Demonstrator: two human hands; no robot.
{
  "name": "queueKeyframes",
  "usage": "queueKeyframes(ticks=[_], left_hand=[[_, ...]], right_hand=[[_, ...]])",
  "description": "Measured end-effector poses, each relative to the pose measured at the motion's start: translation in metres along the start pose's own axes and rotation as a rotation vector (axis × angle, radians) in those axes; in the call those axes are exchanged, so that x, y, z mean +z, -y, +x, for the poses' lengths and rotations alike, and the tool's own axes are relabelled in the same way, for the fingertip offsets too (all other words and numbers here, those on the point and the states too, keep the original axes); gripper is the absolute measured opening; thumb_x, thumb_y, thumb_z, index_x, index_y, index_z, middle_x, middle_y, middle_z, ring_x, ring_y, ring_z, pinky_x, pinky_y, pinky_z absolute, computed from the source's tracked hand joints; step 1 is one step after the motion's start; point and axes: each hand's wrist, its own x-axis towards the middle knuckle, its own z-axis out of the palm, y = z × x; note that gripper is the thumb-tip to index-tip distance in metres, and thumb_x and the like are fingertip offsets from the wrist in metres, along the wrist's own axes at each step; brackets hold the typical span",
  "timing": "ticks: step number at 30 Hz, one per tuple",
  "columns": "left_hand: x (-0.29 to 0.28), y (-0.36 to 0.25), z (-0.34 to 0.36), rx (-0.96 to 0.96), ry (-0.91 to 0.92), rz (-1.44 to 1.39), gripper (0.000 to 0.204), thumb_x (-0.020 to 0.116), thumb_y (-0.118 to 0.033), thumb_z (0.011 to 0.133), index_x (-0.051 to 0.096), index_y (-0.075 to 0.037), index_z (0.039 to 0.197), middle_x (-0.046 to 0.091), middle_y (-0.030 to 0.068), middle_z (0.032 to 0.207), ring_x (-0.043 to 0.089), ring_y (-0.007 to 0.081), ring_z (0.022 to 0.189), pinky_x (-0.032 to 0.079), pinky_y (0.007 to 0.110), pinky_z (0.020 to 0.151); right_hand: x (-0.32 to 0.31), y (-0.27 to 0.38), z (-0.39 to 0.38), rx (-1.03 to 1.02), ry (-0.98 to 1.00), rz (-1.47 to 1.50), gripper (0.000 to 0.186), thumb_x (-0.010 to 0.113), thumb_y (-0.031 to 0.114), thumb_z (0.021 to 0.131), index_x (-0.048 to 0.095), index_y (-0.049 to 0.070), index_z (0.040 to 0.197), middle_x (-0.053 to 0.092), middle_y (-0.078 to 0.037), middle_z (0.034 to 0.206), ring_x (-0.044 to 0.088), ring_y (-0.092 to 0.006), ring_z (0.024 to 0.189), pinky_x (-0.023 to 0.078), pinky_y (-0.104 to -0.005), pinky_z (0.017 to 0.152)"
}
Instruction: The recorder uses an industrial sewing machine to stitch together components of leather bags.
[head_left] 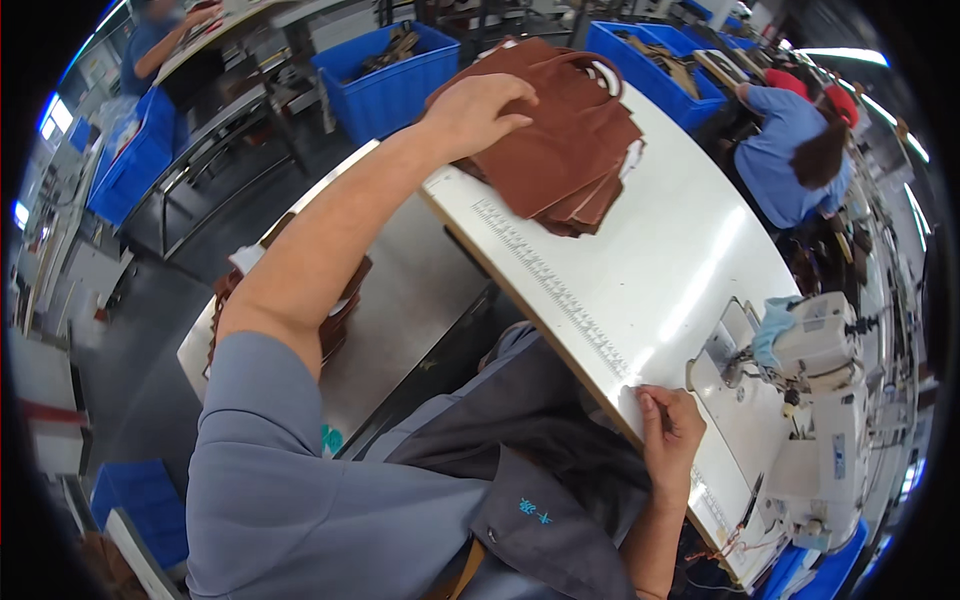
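A stack of flat brown leather-like pieces [560,150], with looped straps and bits of white showing at the edges, lies on the far part of the white table [690,240]. My left hand [485,110] is stretched out over the stack's left side, thumb and fingers apart, with nothing seen in it. Low on the right, my right hand [672,425] rests at the table's near edge. Its fingers are curled and pressed together; whatever they may pinch is too small to make out.
A white sewing machine [815,400] with a light-blue cloth [775,330] stands at right, near dark scissors-like snips [750,500]. More brown pieces [340,315] lie on a lower side table [420,270]. Blue bins [390,85] stand beyond. A co-worker [785,150] sits at far right.
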Motion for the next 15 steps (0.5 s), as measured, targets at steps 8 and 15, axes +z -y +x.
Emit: queueKeyframes(ticks=[8,15], left_hand=[[0.082,-0.02,0.114,-0.028,0.164,0.376,0.059,0.079,-0.052,0.081,0.069,-0.011,0.121,0.063,0.0058,0.136,0.053,0.0252,0.134,0.034,0.052,0.114],[0.081,-0.01,0.12,-0.047,0.029,0.246,0.054,0.09,-0.045,0.064,0.07,-0.014,0.104,0.068,0.0037,0.116,0.06,0.027,0.116,0.037,0.047,0.103]], right_hand=[[-0.006,-0.001,0.006,-0.029,-0.014,-0.008,0.005,0.074,0.005,0.087,0.074,0.006,0.092,0.062,-0.008,0.071,0.056,-0.0266,0.065,0.043,-0.039,0.065],[-0.009,-0.006,0.011,-0.086,0.036,-0.022,0.008,0.074,0.006,0.086,0.073,0.006,0.094,0.067,-0.006,0.077,0.061,-0.0262,0.071,0.045,-0.0384,0.069]])
